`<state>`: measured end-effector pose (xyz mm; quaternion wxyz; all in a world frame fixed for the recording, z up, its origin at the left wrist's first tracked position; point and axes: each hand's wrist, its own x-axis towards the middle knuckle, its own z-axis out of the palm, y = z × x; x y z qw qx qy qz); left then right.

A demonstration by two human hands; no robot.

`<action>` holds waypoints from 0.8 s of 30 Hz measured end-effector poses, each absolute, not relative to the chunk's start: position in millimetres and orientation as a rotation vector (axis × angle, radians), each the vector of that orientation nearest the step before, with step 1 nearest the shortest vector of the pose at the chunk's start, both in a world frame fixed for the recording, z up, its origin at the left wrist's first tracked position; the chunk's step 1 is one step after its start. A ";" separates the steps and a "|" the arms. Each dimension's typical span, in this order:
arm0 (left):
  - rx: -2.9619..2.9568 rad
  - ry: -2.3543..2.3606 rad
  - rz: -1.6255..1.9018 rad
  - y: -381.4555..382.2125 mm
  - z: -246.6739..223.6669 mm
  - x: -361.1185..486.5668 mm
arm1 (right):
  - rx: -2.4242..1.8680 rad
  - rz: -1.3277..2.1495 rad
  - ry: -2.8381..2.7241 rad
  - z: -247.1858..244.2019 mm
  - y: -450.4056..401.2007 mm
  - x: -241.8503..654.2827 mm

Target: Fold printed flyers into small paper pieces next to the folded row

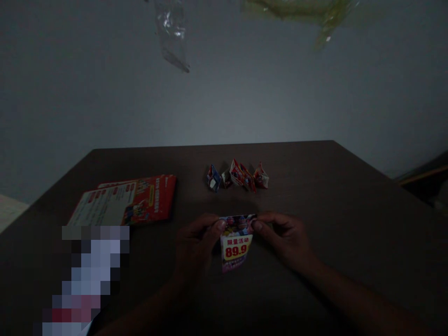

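Observation:
A small printed piece of paper (238, 247) is held up above the table by its top corners. It has a colourful picture at the top and a yellow patch reading 89.9. My left hand (201, 238) pinches its left corner between thumb and finger, and my right hand (285, 238) pinches the right one. The lower part hangs down and looks slightly bent. Beyond the hands, several small folded paper shapes in red, blue and white stand close together, among them a red one (237, 172) and a blue one (213, 178).
A stack of red and white printed leaflets (154, 200) lies on the dark table (308, 172) at the left. A blurred-out area covers the lower left. Behind the table rises a pale wall (245, 102) with clear plastic (173, 35) and yellowish tape (327, 21) on it.

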<state>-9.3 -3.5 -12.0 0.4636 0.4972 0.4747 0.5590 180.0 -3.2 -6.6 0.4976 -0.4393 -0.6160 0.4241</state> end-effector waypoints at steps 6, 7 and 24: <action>1.239 1.188 1.391 -3.5 -14.9 -10.5 | -1.064 1.045 -1.495 -5.7 -3.9 179.2; 1.227 1.187 1.386 -3.4 -15.3 -10.6 | -1.051 1.055 -1.495 -6.7 -3.9 179.3; 1.160 1.228 1.334 -2.0 -19.9 -11.4 | -1.009 1.070 -1.520 -11.9 -2.8 179.3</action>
